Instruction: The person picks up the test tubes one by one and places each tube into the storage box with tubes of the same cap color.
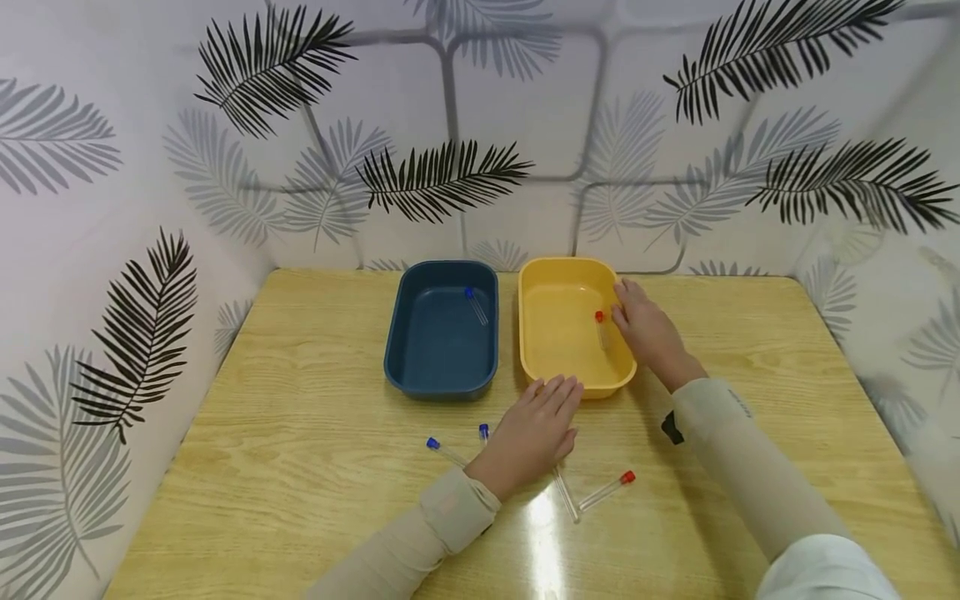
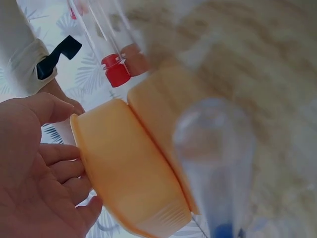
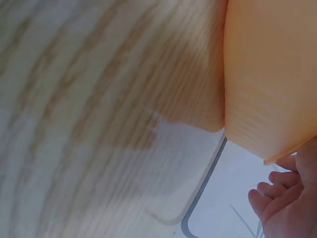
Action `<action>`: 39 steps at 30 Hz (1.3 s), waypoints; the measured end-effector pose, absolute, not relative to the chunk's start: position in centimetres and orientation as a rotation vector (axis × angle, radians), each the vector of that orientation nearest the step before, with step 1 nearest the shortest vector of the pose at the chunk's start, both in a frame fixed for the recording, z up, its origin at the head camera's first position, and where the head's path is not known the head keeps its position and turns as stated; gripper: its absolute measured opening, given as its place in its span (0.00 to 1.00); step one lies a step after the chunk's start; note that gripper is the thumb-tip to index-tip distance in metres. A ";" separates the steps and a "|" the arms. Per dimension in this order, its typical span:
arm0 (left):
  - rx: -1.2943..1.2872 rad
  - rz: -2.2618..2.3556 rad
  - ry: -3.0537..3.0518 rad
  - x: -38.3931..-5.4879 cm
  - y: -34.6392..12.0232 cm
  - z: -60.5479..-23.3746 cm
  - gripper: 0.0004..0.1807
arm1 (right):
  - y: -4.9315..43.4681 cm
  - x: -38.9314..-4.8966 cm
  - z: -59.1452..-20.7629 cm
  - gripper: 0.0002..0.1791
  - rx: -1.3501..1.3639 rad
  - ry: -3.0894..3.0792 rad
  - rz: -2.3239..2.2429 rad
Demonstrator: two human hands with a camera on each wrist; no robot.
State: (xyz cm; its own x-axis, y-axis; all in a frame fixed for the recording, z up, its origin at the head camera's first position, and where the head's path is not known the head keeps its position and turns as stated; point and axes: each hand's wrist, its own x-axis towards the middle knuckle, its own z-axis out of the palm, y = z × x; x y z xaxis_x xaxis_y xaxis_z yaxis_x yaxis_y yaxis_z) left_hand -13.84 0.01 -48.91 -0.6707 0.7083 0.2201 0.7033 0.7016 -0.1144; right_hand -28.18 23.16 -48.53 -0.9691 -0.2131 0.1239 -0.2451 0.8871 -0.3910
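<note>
A yellow plastic basin (image 1: 558, 350) stands on the table with one red-capped tube (image 1: 602, 331) inside. My left hand (image 1: 531, 429) rests its extended fingers on the basin's near rim; in the left wrist view, fingertips touch the rim. At the basin's right side, my right hand (image 1: 648, 327) has its fingertips on the rim; the right wrist view shows loosely bent fingers beside the basin wall (image 3: 277, 74). Under and around my left hand lie clear tubes: two with blue caps (image 1: 433, 444), one with a red cap (image 1: 627, 477), and one (image 1: 567, 498) whose upper end is hidden.
Left of the yellow basin stands a dark blue basin (image 1: 442, 350) holding a blue-capped tube (image 1: 477, 307). Both basins are near the back edge of the wooden table (image 1: 300, 467), against a leaf-patterned cloth wall (image 1: 517, 200).
</note>
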 end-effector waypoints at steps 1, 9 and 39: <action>-1.129 0.029 -2.667 -13.9 0.0 -48.8 0.30 | 23.1 -28.1 -48.5 0.27 0.355 -2.960 0.621; -1.189 0.003 -2.749 -14.0 -0.2 -47.4 0.31 | 23.2 -27.4 -48.3 0.24 0.300 -2.837 0.586; -0.770 -0.229 -2.956 -20.3 -3.6 -47.4 0.65 | 25.2 -15.2 -45.5 0.11 1.010 -2.599 0.757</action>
